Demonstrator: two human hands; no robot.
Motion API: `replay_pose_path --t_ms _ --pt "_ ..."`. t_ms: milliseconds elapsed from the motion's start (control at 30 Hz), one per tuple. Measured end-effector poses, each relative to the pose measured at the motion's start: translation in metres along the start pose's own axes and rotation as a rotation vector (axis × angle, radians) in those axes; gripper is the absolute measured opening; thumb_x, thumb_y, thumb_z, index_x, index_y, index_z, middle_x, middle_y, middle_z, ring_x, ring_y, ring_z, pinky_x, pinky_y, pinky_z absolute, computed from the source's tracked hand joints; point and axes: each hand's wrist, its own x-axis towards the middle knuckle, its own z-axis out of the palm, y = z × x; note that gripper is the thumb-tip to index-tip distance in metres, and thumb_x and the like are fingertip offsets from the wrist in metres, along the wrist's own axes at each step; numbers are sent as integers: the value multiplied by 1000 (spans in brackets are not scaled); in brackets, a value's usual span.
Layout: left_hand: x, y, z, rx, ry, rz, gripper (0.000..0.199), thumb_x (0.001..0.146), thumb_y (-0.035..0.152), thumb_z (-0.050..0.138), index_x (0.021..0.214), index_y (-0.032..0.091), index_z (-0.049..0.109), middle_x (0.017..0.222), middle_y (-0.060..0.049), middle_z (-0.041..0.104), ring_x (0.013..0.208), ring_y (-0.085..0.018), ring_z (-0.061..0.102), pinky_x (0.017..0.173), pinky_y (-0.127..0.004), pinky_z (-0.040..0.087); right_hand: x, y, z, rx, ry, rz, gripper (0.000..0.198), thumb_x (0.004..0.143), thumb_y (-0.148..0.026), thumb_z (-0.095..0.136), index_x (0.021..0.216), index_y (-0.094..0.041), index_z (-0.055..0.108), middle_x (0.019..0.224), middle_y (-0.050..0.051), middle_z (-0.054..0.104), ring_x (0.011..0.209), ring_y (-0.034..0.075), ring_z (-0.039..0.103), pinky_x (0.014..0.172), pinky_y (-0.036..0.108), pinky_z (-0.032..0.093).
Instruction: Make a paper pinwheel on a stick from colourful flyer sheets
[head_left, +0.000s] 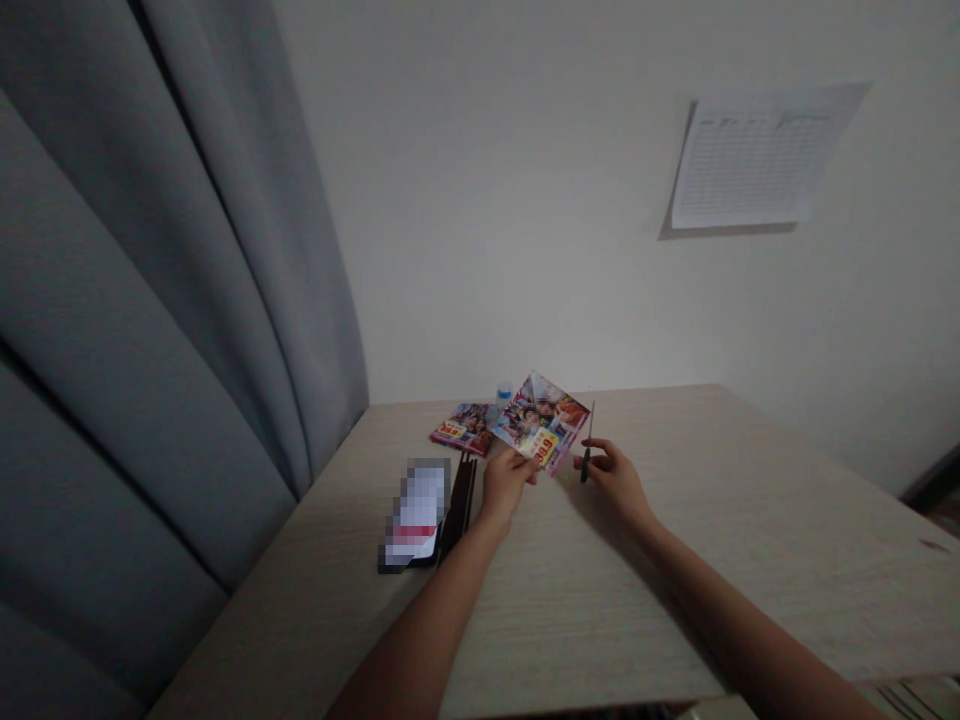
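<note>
My left hand point(510, 482) pinches the lower edge of a colourful printed flyer point(544, 415), lifted at a tilt above the table. The flyer carries photos and a yellow price patch. Just right of it, my right hand point(611, 475) is closed around a slim tool point(586, 460) with a dark handle and a thin, upright metal blade or shaft; I cannot tell its exact kind. The tool's tip stands close to the flyer's right corner. A stack of similar flyers point(463, 428) lies behind my left hand, partly covered by the held flyer.
A phone point(416, 515), blurred out, lies left of my left forearm, beside dark brown strips point(459, 505). A small clear bottle with a blue band point(504, 394) stands near the wall. The pale wooden table point(750, 520) meets a grey curtain point(225, 250) at left. A printed sheet point(754, 165) hangs on the wall.
</note>
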Motion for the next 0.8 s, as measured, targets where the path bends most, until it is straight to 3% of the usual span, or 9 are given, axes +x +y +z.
replay_pose_path --t_ms 267,600,800 --pt "4 6 -6 12 133 138 21 69 29 77 84 14 73 85 -10 77 71 -20 70 52 -24 48 -2 -4 3 -70 -137 47 50 80 -55 60 113 -18 64 86 10 77 79 23 70 72 34 50" --pt "5 15 -11 -19 182 128 24 67 34 77 79 15 70 87 -9 77 73 -19 70 56 -24 50 -6 -7 2 38 -419 64 54 78 -56 68 111 -13 66 80 9 76 68 20 67 68 32 51" --pt "6 16 -16 -9 213 97 23 67 34 76 77 16 69 84 -10 77 70 -18 69 51 -20 43 -9 -6 5 1 -521 27 56 82 -59 65 112 -13 69 80 8 75 68 18 64 66 30 49"
